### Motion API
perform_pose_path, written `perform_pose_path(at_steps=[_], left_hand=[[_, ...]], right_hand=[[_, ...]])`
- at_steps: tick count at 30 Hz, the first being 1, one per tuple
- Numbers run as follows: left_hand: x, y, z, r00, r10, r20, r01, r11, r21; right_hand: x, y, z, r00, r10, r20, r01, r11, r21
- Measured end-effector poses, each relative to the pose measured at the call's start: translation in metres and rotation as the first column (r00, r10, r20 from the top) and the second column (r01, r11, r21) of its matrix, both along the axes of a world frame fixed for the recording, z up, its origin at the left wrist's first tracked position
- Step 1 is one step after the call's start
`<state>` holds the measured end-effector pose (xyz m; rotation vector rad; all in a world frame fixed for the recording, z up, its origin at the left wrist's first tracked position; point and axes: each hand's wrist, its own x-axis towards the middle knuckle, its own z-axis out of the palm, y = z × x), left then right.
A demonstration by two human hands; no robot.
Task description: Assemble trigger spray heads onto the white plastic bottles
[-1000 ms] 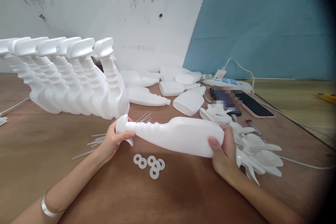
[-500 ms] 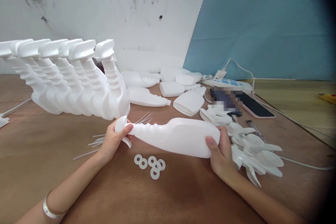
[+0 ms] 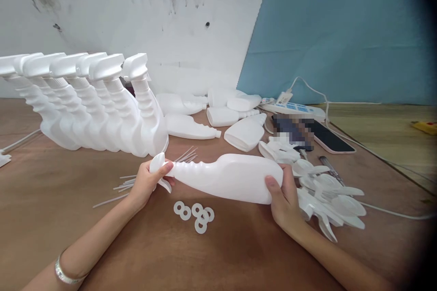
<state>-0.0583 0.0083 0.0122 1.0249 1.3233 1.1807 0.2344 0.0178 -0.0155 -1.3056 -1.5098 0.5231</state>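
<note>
A white plastic bottle lies sideways in the air above the table, its ribbed neck pointing left. My right hand is closed around its base end, thumb on the near face. At the neck, my left hand grips a white trigger sprayer head, with the trigger sticking out below the fingers. The sprayer head meets the bottle's mouth; my fingers hide the joint. Several white ring washers lie on the table just below the bottle. Thin white dip tubes are spread behind my left hand.
Upright spray bottles stand in a row at the left. Loose bottles lie at the back. More sprayer heads are piled at the right, near a pen, phones and a power strip with cables.
Both hands keep their grips on the sprayer head and the bottle. The bottle's base end has shifted very slightly left, along with a small shift of the whole view.
</note>
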Motion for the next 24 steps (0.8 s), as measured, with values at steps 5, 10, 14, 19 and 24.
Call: perform_pose_path(at_steps=[5,10,14,19,24], left_hand=[[0.001,-0.001,0.005,1.000,-0.020,-0.014,0.020,0.999,-0.033],[0.003,-0.001,0.008,1.000,-0.018,-0.025,0.018,1.000,0.007],[0.005,-0.003,0.012,0.998,-0.022,-0.057,0.023,0.999,0.030],[0.007,-0.005,0.014,0.997,0.018,-0.072,-0.014,0.998,0.053],[0.007,-0.004,0.010,0.993,0.017,-0.114,-0.011,0.999,0.052]], right_hand=[[0.000,0.000,0.002,1.000,-0.011,-0.024,0.011,1.000,-0.016],[-0.002,0.001,0.005,0.993,-0.008,-0.120,0.001,0.998,-0.058],[-0.005,0.003,0.005,0.981,-0.010,-0.196,-0.013,0.993,-0.116],[-0.007,0.006,0.005,0.977,-0.032,-0.209,0.006,0.993,-0.122],[-0.008,0.005,0.008,0.975,-0.051,-0.215,0.013,0.985,-0.173]])
